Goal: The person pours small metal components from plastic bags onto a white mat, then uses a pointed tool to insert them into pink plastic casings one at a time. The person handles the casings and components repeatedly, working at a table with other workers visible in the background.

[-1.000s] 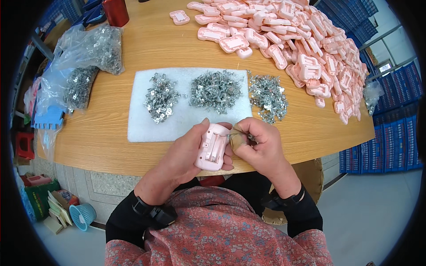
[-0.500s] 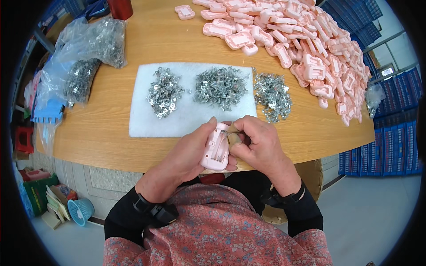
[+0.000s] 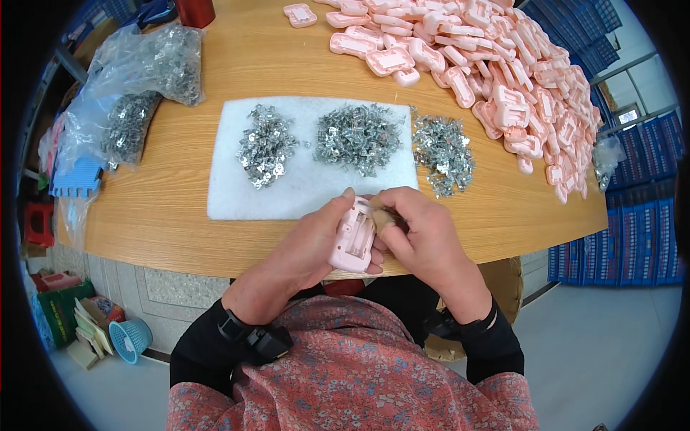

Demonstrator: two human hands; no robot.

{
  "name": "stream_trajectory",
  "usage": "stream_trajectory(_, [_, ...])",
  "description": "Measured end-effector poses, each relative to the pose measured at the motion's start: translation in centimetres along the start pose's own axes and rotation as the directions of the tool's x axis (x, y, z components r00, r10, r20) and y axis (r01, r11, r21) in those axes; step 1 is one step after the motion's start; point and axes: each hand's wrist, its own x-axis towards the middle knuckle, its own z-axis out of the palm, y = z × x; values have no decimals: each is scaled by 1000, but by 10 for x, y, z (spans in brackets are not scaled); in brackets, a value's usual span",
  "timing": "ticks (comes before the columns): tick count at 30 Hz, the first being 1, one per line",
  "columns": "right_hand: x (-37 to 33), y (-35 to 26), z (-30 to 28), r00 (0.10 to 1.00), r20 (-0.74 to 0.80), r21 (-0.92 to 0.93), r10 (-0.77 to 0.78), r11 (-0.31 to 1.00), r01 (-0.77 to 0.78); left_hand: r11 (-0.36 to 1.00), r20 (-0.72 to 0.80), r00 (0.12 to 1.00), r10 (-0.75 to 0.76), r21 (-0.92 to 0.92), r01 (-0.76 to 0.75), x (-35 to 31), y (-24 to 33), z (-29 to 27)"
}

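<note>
My left hand [image 3: 307, 241] cradles a pink plastic battery casing [image 3: 343, 253], thumb along its left side and fingertips showing past its right edge. The casing's long open compartment faces up. At its upper right end my right hand [image 3: 431, 235] is closed, with tan coverings on thumb and forefinger pressed together against the casing. Whatever lies between those fingertips is too hidden to name. Just beyond my hands is a white foam sheet [image 3: 228, 203] bearing a left pile of small metal contacts [image 3: 264, 147] and a middle pile [image 3: 358, 140]. A third metal pile [image 3: 443, 154] sits by its right edge.
A large heap of pink casings [image 3: 514, 108] covers the table's far right, with one loose casing [image 3: 300, 15] apart from it. Plastic bags of metal parts [image 3: 172, 68] lie far left, near a red container [image 3: 195, 12]. Blue crates [image 3: 618, 248] stand right of the wooden table [image 3: 165, 241].
My right fingers have shifted slightly over the casing's upper end, covering the metal piece that showed there before. The casing has tilted a little and moved slightly right in my left hand.
</note>
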Motion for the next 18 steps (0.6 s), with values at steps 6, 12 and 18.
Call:
stream_trajectory(6, [-2,0,-10,994,-107,48,-11,999,16,999,90,995,43,-15,-42,-3,6,-3])
stream_trajectory(12, [-13,8,-10,971,-68,329,229,924,-195,993,151,982,109,25,-114,-8,8,-3])
stream_trajectory(18, [-10,4,-9,889,289,714,355,539,-447,987,208,971,118,85,-138,-4,6,3])
